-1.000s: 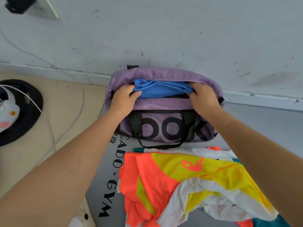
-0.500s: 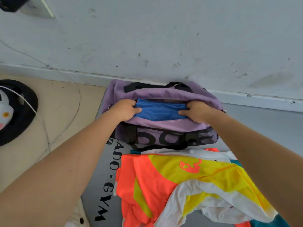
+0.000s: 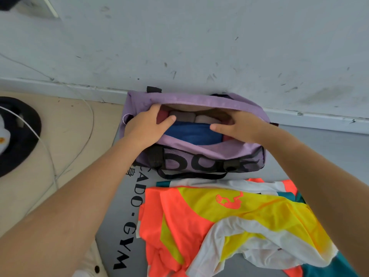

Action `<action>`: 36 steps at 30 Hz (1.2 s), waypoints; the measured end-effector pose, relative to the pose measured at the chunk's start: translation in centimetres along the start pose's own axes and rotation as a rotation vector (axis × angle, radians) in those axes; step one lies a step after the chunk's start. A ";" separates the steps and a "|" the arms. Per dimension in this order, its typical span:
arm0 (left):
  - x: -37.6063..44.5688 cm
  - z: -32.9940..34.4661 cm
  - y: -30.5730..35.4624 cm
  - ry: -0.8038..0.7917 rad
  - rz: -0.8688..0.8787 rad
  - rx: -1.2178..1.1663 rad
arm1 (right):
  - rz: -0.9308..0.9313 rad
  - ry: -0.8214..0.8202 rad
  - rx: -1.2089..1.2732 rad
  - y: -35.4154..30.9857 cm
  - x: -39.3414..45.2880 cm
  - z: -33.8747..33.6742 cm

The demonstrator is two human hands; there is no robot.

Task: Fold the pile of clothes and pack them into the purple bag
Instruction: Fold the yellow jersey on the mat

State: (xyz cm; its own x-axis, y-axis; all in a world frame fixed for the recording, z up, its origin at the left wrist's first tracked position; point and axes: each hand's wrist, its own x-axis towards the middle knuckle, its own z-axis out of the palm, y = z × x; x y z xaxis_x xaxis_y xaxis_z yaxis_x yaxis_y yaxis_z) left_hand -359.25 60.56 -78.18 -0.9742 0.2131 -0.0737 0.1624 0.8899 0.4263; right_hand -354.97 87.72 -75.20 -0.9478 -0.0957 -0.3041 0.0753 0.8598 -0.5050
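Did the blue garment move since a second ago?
Yes. The blue garment has gone down: it bulged above the purple bag opening's near edge, and now lies below it, both hands pressing it.

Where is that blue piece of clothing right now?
The blue garment lies inside the open purple bag against the wall, between the left hand and right hand, in front of pinkish folded clothes.

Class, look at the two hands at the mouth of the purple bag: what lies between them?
In the head view, the folded blue garment lies between the left hand and right hand, inside the purple bag.
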 end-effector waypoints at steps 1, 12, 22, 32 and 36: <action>-0.3 -0.7 0.2 0.032 0.012 0.026 | -0.022 0.035 -0.007 -0.5 -0.6 -0.9; -9.6 -2.6 9.5 0.129 0.233 -0.219 | 0.010 0.648 0.158 -1.5 -11.7 2.1; -16.9 8.3 12.9 -0.548 0.126 -0.123 | 0.481 0.025 -0.004 8.5 -22.2 12.0; -21.2 7.3 18.4 -0.736 0.085 -0.616 | 0.280 0.139 0.654 5.2 -26.2 5.5; -22.6 2.7 19.1 -0.670 0.027 -0.743 | 0.223 0.147 0.760 2.8 -28.1 3.0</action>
State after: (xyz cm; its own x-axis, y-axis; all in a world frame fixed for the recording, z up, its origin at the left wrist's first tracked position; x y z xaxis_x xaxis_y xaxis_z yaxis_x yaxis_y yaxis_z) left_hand -333.70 73.84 -70.84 -0.6452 0.6166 -0.4512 -0.1792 0.4519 0.8739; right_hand -327.17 91.30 -70.44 -0.9127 0.1509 -0.3797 0.4076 0.2696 -0.8725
